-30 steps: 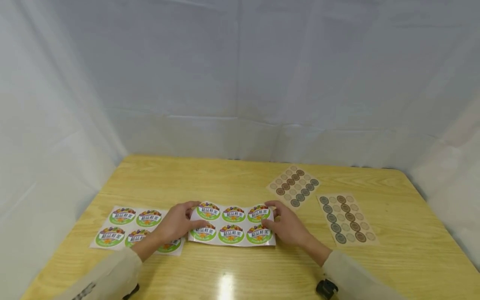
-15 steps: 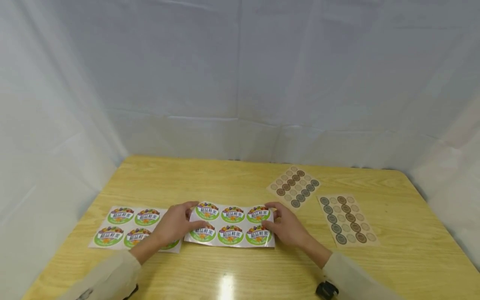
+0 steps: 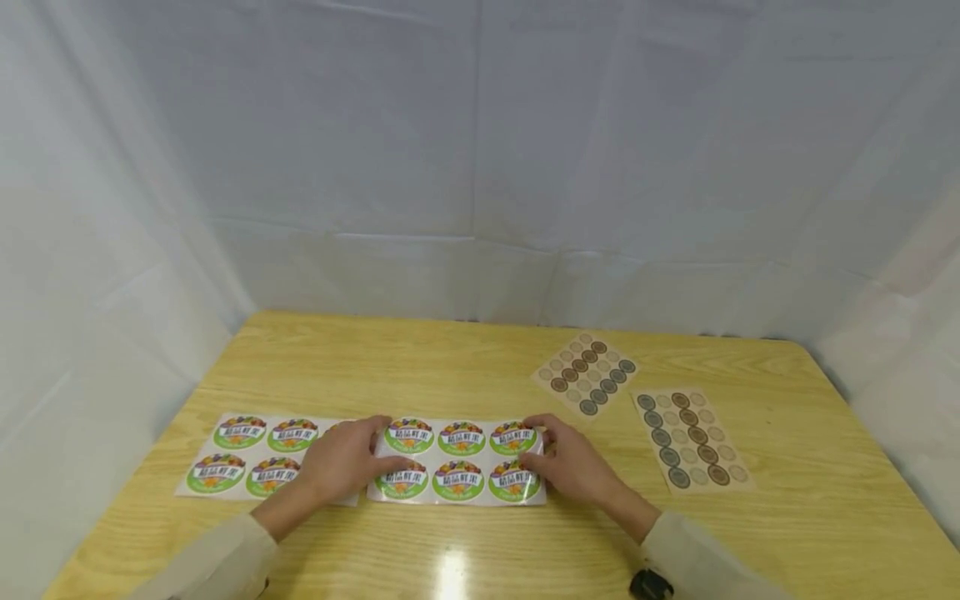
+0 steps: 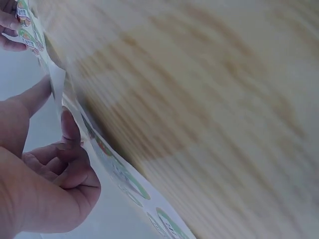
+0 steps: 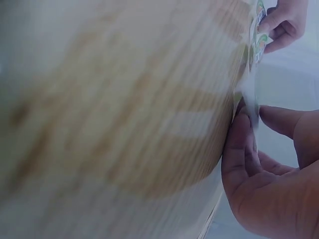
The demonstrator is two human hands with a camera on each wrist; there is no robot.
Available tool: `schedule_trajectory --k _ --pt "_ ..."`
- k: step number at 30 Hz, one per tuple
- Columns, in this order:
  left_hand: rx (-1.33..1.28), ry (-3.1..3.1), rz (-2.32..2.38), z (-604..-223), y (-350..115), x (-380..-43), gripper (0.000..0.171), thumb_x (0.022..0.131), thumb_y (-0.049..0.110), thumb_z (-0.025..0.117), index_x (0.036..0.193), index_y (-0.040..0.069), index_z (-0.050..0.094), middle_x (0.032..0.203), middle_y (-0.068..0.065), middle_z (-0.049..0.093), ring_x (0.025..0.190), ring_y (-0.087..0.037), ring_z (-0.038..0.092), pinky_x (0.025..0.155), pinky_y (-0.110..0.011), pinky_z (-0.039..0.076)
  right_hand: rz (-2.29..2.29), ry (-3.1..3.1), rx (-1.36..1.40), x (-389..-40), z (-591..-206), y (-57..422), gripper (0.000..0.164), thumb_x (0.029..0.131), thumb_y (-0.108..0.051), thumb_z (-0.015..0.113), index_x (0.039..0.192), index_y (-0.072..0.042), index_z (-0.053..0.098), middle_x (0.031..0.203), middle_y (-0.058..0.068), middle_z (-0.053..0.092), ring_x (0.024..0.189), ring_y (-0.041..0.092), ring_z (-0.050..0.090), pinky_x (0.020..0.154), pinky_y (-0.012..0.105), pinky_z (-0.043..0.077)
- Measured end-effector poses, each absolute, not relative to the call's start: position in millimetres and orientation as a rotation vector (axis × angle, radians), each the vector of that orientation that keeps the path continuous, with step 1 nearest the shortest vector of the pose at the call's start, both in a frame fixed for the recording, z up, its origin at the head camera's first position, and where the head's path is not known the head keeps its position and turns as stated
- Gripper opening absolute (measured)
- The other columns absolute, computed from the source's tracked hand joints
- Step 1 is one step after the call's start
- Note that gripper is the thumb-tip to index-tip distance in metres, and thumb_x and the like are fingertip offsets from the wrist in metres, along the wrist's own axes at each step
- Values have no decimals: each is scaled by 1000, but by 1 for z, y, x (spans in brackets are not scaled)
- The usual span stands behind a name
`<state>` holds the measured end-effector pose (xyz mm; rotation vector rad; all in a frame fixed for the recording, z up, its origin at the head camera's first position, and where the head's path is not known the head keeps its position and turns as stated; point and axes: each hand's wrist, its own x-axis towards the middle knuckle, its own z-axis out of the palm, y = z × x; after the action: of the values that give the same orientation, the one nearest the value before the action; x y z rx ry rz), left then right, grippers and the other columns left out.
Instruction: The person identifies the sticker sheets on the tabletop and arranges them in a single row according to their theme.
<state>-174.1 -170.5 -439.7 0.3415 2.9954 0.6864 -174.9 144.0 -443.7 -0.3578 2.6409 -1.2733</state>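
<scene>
A white sheet of oval fruit stickers (image 3: 460, 458), in two rows with green and colourful print, lies low over the middle of the table. My left hand (image 3: 341, 460) pinches its left edge, thumb on top and fingers beneath, as the left wrist view of the sheet (image 4: 57, 82) shows. At the right edge my right hand (image 3: 572, 462) pinches it the same way; in the right wrist view the thumb and fingers close on the sheet's edge (image 5: 252, 102). A second sheet of the same stickers (image 3: 255, 450) lies flat at the left, partly hidden under my left hand and forearm.
Two beige sheets of small round stickers lie on the right: one tilted sheet (image 3: 585, 373) towards the back, another sheet (image 3: 693, 439) nearer. The wooden table (image 3: 420, 550) ends at a white cloth backdrop (image 3: 480, 275).
Both hands have lowered the held sticker sheet slightly towards me and the tabletop, and it now looks flatter. Both grips stay on its ends; the other sheets lie as before.
</scene>
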Motion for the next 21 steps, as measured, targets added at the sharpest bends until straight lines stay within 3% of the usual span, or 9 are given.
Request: schedule_trajectory --k 8,13,17,21 --pt "408 3065 574 -439 -173 -172 81 72 62 71 126 3 60 91 -4 66 72 -16 58 50 -28 44 -1053 2769 -424 -171 -444 140 47 89 -24 69 131 -10 54 84 -2 55 67 10 51 57 27 43" --pt "416 3052 527 -439 -175 -173 81 73 61 70 126 1 60 86 -1 62 73 -15 56 55 -29 45 -970 2770 -458 -171 -443 140 49 89 -28 68 132 -9 53 88 -3 61 73 8 55 66 31 47" --pt "424 3060 493 -440 -176 -174 81 74 63 69 126 2 60 100 -9 65 85 -23 60 63 -35 49 -899 2793 -457 -171 -441 137 49 89 -31 68 132 -11 54 98 0 63 79 9 56 72 34 48" --pt "450 3072 459 -441 -178 -172 80 76 63 67 126 1 60 115 -20 62 101 -36 59 75 -47 51 -840 2812 -449 -170 -440 135 49 89 -33 67 131 -11 54 102 1 63 78 9 55 69 33 47"
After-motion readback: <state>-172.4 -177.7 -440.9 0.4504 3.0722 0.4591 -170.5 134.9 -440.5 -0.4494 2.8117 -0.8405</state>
